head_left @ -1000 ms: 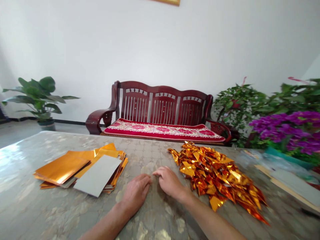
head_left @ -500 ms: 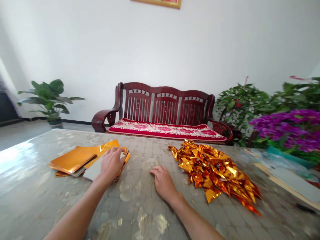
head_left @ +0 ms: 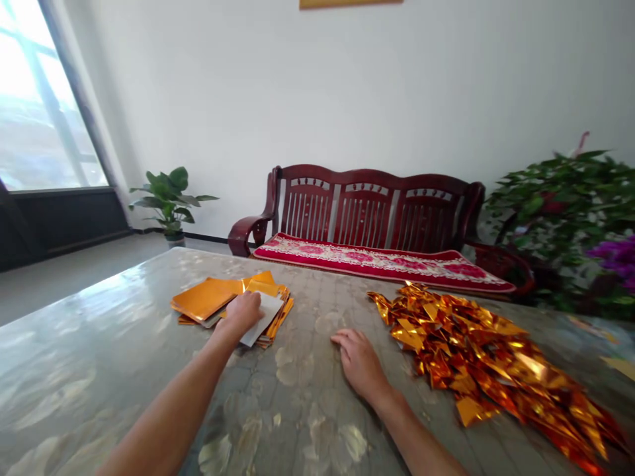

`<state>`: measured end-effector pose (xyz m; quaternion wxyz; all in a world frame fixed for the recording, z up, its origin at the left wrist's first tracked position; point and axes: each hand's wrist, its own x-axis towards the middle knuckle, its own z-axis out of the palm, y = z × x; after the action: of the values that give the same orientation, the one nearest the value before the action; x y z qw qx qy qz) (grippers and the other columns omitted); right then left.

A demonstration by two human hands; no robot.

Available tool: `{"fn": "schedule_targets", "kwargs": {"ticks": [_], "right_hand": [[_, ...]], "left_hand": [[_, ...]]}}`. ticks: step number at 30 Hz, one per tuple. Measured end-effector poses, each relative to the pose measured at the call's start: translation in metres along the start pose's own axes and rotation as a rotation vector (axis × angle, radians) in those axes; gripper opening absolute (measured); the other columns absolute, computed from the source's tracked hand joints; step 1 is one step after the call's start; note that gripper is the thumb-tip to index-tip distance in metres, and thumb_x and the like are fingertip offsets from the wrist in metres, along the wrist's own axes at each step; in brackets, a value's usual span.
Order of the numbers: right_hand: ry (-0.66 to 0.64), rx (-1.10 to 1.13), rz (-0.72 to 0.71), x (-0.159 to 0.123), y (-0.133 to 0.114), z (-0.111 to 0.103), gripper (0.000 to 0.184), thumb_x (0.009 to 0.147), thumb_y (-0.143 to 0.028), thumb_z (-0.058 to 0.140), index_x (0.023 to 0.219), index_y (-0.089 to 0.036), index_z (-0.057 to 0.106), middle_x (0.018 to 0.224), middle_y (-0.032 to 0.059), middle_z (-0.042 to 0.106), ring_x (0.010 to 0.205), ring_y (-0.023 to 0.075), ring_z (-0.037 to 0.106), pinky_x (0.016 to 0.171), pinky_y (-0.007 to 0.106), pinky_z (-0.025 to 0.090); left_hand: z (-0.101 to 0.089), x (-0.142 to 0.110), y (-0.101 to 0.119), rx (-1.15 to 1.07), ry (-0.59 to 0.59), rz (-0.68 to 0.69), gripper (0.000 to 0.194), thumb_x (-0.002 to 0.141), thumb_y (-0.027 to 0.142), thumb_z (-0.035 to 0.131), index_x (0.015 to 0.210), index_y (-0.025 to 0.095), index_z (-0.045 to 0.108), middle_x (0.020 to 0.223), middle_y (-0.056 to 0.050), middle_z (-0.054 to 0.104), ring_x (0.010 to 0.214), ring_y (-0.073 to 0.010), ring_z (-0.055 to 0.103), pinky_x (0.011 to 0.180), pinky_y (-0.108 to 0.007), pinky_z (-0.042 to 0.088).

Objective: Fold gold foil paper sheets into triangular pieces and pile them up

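My left hand (head_left: 244, 312) is closed over the stack on the left, its fingers curled at the edge of a sheet of gold foil paper (head_left: 265, 318) lying white side up. Under and around that sheet are more gold foil sheets (head_left: 207, 299), fanned out in an uneven pile. The tips of the left fingers are partly hidden. My right hand (head_left: 360, 360) rests empty on the tabletop, palm down with its fingers loosely bent. To its right is a big heap of folded gold foil pieces (head_left: 461, 344), apart from the hand.
The table (head_left: 292, 410) has a patterned, glossy cover. Behind it stands a dark red wooden bench (head_left: 367, 211) with a red and white seat cover. A potted plant (head_left: 169, 198) stands back left; leafy plants (head_left: 560, 211) and purple flowers (head_left: 618, 264) are at the right.
The view has turned left, so everything sits further right. My left hand has gone from spread over the stack to curled, and the white-sided sheet now shows right of it.
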<state>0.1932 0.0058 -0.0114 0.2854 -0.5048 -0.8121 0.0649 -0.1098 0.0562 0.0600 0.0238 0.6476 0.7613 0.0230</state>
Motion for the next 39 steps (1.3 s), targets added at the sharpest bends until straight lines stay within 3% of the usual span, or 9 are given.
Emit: {"fn": "schedule_targets", "kwargs": {"ticks": [6,13,21,24,29,33,39], "right_hand": [[-0.014,-0.033,-0.004,-0.002,-0.003,-0.003,0.041,0.087,-0.006,0.043,0.112,-0.020,0.071,0.116,0.0071,0.066,0.110,0.0188,0.055,0.100,0.030,0.040],[-0.011,-0.134,-0.003,-0.006,-0.006,-0.004,0.037,0.088,-0.008,0.045,0.109,-0.024,0.071,0.112,0.0035,0.068,0.106,0.0177,0.056,0.094,0.027,0.040],[0.196,-0.549,0.223,-0.002,0.030,-0.056,0.038,0.084,-0.013,0.054,0.119,-0.024,0.066,0.115,0.0067,0.066,0.105,0.0246,0.052,0.089,0.035,0.037],[0.211,-0.650,0.378,-0.005,0.049,-0.073,0.041,0.082,-0.014,0.056,0.122,-0.022,0.065,0.112,0.0095,0.066,0.101,0.0265,0.053,0.081,0.036,0.038],[0.171,-0.700,0.475,-0.012,0.064,-0.086,0.033,0.088,-0.024,0.053,0.117,-0.021,0.067,0.106,0.0108,0.069,0.095,0.0270,0.057,0.075,0.036,0.037],[0.108,-0.724,0.463,-0.012,0.064,-0.087,0.026,0.091,-0.030,0.051,0.106,-0.021,0.070,0.099,0.0113,0.071,0.093,0.0271,0.058,0.075,0.036,0.035],[0.100,-0.693,0.473,-0.010,0.061,-0.082,0.033,0.088,-0.033,0.057,0.119,-0.022,0.065,0.105,0.0096,0.072,0.096,0.0279,0.057,0.077,0.036,0.033]], "left_hand": [[-0.003,-0.001,0.007,0.018,-0.024,-0.003,0.027,0.084,0.020,0.052,0.102,0.014,0.071,0.113,-0.017,0.070,0.104,-0.0301,0.067,0.078,-0.035,0.052],[0.008,0.001,0.006,0.044,-0.007,0.018,0.038,0.090,0.017,0.036,0.100,0.011,0.072,0.109,-0.022,0.071,0.103,-0.0343,0.067,0.075,-0.039,0.052],[0.023,-0.004,-0.001,0.012,0.044,0.016,0.039,0.095,0.026,0.029,0.102,0.014,0.066,0.107,-0.017,0.070,0.099,-0.0310,0.068,0.072,-0.036,0.050],[0.031,-0.011,0.000,-0.020,0.110,0.004,0.041,0.098,0.031,0.025,0.108,0.016,0.061,0.110,-0.014,0.069,0.100,-0.0291,0.067,0.071,-0.034,0.048],[0.034,-0.024,0.010,-0.100,0.381,0.016,0.036,0.100,0.037,0.030,0.115,0.020,0.058,0.113,-0.010,0.068,0.096,-0.0255,0.066,0.073,-0.032,0.045],[0.034,-0.037,0.024,-0.121,0.571,0.231,0.035,0.102,0.037,0.031,0.108,0.021,0.062,0.103,-0.007,0.069,0.098,-0.0226,0.063,0.086,-0.032,0.041],[0.039,-0.055,0.044,-0.171,0.633,0.506,0.033,0.103,0.035,0.035,0.102,0.023,0.066,0.090,-0.005,0.069,0.085,-0.0196,0.062,0.080,-0.031,0.040]]}}
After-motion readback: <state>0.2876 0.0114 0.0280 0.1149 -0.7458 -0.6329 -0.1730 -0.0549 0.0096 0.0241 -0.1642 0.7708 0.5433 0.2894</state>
